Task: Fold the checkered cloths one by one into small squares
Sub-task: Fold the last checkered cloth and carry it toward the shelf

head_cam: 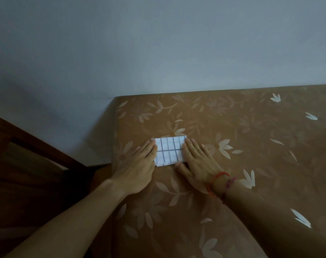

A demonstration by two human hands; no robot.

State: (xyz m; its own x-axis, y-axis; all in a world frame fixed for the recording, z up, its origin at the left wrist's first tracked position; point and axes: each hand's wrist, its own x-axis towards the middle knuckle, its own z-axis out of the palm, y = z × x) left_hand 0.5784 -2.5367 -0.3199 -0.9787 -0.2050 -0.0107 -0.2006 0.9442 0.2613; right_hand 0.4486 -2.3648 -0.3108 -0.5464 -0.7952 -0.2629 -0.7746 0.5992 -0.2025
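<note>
Wood (28,155), dark and panelled, fills the lower left corner below a pale wall (158,43). Beside it runs a brown surface printed with pale leaves (251,127); whether it is a bed or a table I cannot tell.

The left hand (138,164) reaches in on a bare, straight forearm and lies palm down. Its fingers (149,148) are straight and pressed together, with the tips resting on the left edge of the checkered cloth (169,151).

The cloth, white with thin dark blue lines, lies flat near the surface's left edge as a small folded rectangle between the two hands.

The right hand (197,161) also lies palm down. Its fingers (192,146) are straight and close together along the cloth's right edge, and the thumb is set out by the near right corner.

A red thread (217,176) and a purplish cord (230,182) circle the right wrist.
</note>
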